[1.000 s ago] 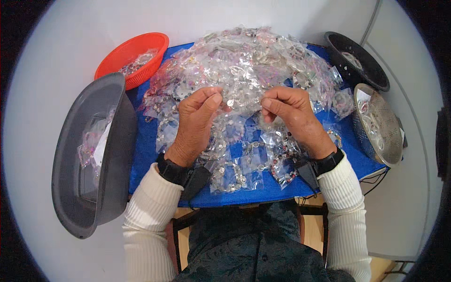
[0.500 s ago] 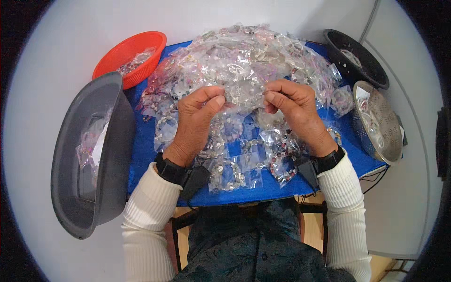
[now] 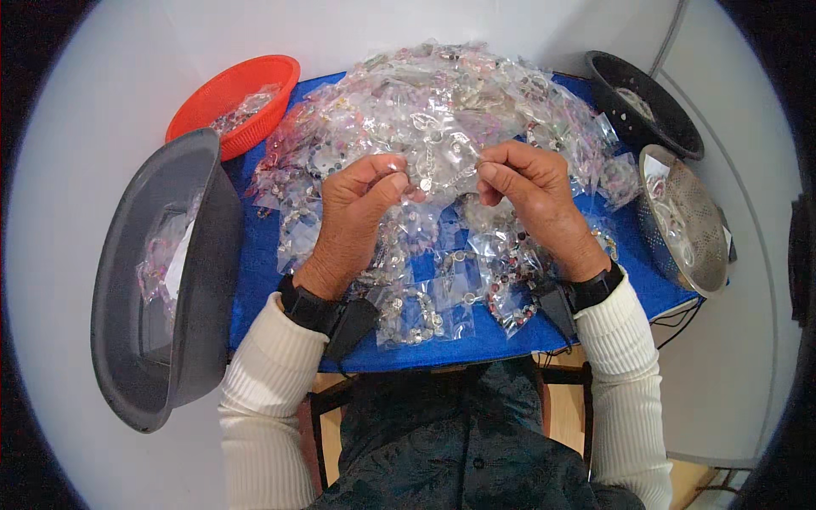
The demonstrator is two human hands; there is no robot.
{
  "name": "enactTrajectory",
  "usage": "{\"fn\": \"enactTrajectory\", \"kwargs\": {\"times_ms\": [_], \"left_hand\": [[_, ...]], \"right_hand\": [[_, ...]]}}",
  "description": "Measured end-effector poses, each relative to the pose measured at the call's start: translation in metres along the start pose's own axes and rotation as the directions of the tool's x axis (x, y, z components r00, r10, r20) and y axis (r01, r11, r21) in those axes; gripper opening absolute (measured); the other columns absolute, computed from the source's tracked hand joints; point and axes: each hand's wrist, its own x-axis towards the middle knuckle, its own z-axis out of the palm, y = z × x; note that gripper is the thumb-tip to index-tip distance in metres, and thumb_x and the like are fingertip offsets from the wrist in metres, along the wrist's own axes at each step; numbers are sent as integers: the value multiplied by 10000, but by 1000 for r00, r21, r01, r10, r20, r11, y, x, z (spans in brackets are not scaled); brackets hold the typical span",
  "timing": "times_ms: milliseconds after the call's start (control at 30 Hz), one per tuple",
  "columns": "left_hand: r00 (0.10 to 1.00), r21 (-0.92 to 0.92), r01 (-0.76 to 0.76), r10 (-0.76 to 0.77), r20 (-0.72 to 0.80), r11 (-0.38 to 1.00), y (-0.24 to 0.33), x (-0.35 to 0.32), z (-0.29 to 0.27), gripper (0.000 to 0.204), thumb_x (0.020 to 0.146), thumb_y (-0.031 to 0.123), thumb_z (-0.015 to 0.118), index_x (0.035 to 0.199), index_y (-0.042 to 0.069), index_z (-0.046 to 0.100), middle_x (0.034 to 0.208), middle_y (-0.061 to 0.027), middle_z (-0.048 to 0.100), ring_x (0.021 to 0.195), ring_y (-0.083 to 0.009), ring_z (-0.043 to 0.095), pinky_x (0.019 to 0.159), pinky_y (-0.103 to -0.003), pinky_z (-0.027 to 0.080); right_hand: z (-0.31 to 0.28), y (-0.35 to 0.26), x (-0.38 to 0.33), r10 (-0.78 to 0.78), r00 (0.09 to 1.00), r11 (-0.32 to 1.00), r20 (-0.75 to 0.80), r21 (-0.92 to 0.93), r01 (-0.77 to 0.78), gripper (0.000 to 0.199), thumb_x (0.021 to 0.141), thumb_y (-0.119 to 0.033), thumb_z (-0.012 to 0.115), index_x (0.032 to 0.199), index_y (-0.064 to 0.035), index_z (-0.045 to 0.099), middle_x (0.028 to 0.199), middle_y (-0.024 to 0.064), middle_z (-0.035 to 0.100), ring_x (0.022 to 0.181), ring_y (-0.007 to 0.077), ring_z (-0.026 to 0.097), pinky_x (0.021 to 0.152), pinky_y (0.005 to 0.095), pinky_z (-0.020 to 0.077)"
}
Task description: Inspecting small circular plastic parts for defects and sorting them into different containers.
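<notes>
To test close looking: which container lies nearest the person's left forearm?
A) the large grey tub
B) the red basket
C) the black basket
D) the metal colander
A: the large grey tub sits beside the left forearm, at the blue mat's left edge.

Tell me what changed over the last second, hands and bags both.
The left hand and right hand lifted off the heap of small clear bags and now pinch one clear bag stretched between their fingertips, held a little above the heap. Unchanged: the grey tub, red basket, black basket, metal colander and blue cloth.
</notes>
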Motion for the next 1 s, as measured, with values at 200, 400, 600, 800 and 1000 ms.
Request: {"fn": "enactTrajectory", "kwargs": {"times_ms": [200, 400, 600, 800, 1000], "left_hand": [[999, 28, 39, -38, -15, 999, 2, 0, 2, 169, 855, 37, 545, 1001, -25, 605, 907, -58, 624, 800, -134, 610, 771, -302, 524], [997, 97, 75, -78, 26, 992, 5, 0, 4, 191, 854, 31, 534, 1022, -31, 599, 915, -66, 637, 790, -123, 610, 767, -281, 512], [978, 314, 96, -147, 146, 945, 12, -1, 3, 227, 855, 43, 502, 1052, -45, 576, 945, -96, 639, 855, -147, 613, 764, -301, 503], [983, 270, 98, -136, 124, 958, 4, -1, 0, 277, 858, 75, 538, 1112, -32, 569, 830, -42, 627, 744, -101, 588, 708, -250, 480], [985, -138, 165, -156, 79, 977, 0, 0, -1, 358, 869, 85, 537, 1203, -38, 502, 856, -70, 613, 756, -138, 584, 720, -281, 481]], "right_hand": [[1, 0, 0, -12, 1000, 1000, -13, 17, 12, 111, 884, -88, 562, 896, 8, 618, 728, 29, 597, 635, 92, 555, 580, 233, 466], [0, -3, -1, -82, 997, 996, -6, -27, 81, 110, 883, -81, 560, 897, 12, 617, 720, 36, 594, 631, 93, 551, 579, 238, 464], [-1, -2, -1, -44, 999, 999, -23, 11, 44, 114, 883, -78, 558, 916, 13, 619, 723, 38, 597, 635, 92, 546, 586, 236, 462], [2, -4, -1, -34, 998, 995, -57, 88, 39, 213, 886, -82, 556, 1078, -1, 604, 759, 36, 605, 673, 90, 551, 611, 226, 462], [2, -6, -2, -100, 995, 985, 23, -136, 102, 285, 888, -69, 544, 1167, -20, 571, 823, 43, 624, 717, 89, 568, 640, 221, 470]]}}
